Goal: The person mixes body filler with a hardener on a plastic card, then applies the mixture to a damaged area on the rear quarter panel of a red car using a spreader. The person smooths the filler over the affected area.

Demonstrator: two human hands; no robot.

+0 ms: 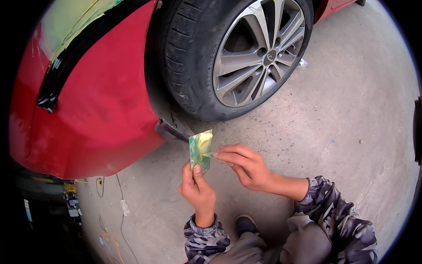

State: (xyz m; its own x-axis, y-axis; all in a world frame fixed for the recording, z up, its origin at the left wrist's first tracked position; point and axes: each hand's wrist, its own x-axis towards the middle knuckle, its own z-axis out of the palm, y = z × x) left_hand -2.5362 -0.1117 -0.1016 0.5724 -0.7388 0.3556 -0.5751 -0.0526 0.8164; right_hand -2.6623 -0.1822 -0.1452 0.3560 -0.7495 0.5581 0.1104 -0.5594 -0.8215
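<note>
My left hand [198, 193] is closed on the lower end of a flat rectangular palette [194, 147], its thumb across the front. Green smears cover much of the palette, and a pale yellow dab of body filler [204, 138] lies near its top. Between the fingertips of my right hand [246, 165] is a thin greenish filler spreader [209, 155]. The spreader's tip meets the palette's face at its right side. A red car bumper [101, 110] stands at the left, with yellow-green filler [66, 22] spread over its upper part.
Black masking tape [66, 72] runs along the filler's edge on the bumper. A tyre with a silver alloy wheel [246, 57] stands just beyond my hands. On the concrete floor [343, 123], a cable [122, 193] lies to the left. My shoe [246, 223] is below my hands.
</note>
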